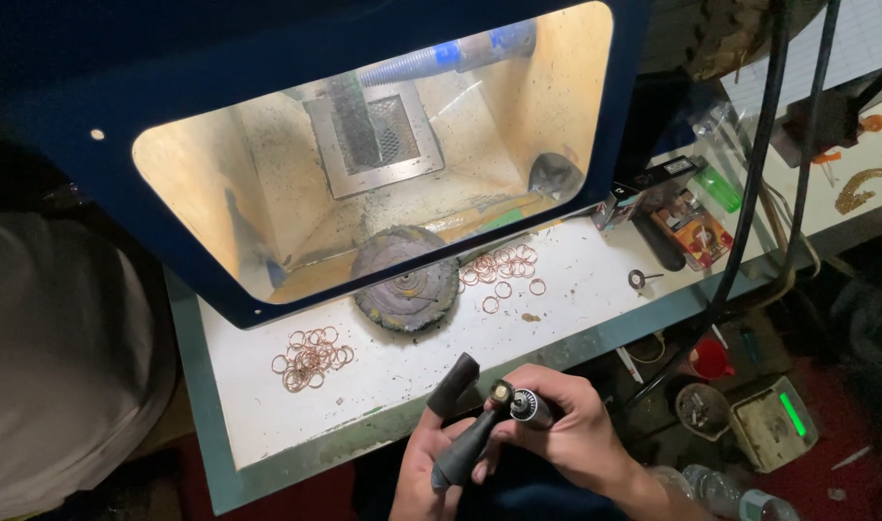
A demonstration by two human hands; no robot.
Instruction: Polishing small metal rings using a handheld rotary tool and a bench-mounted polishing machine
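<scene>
Left hand: clamped on a black rotary handpiece, low at the desk edge. Right hand: closed around its chuck, small tip upward. Copper rings lie in two heaps beside the buffing wheel. Risk: a loosely seated tip could fly out, or fingers meet it spinning.
</scene>
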